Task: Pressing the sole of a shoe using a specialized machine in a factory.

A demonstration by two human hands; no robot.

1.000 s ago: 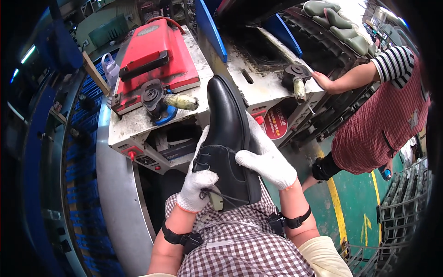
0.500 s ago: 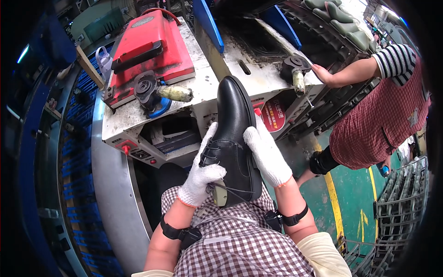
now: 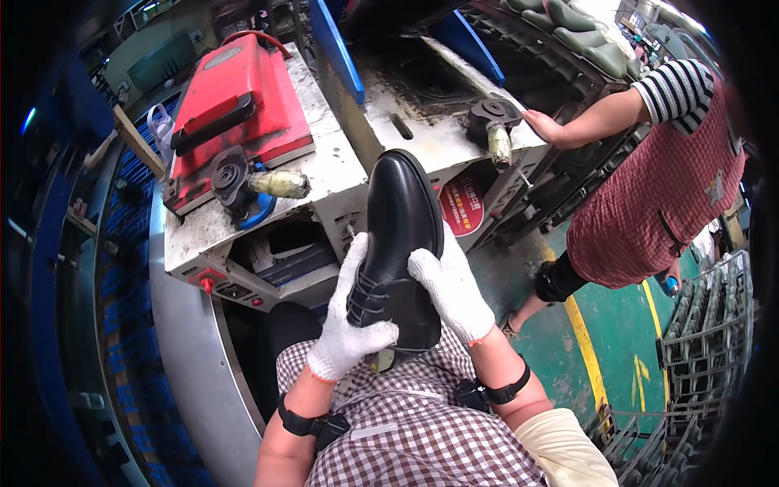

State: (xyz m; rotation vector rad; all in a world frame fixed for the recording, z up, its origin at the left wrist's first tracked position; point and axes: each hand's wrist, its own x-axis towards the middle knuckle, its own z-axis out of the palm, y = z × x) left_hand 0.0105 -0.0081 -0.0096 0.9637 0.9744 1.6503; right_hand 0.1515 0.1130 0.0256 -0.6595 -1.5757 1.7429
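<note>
A black lace-up dress shoe [image 3: 398,215] is held in front of my body, toe pointing away from me. My left hand [image 3: 347,325], in a white knit glove, grips its laced side near the heel, thumb across the opening. On the other side my right hand [image 3: 451,290], gloved the same way, wraps the sole edge with its thumb on the upper. A yellow-green piece [image 3: 381,359] shows at the heel end, partly hidden under my left hand; it looks like a shoe last.
Ahead stands a white machine bench [image 3: 345,207] with a red press lid [image 3: 235,93] and handled black clamps [image 3: 235,178]. At right a co-worker in a red checked apron [image 3: 629,215] rests a hand on the bench. Metal racks [image 3: 706,333] stand at the far right.
The shoe has tilted, its toe now lower and closer to me. My right hand has shifted its thumb further onto the upper. The co-worker's hand stays on the bench.
</note>
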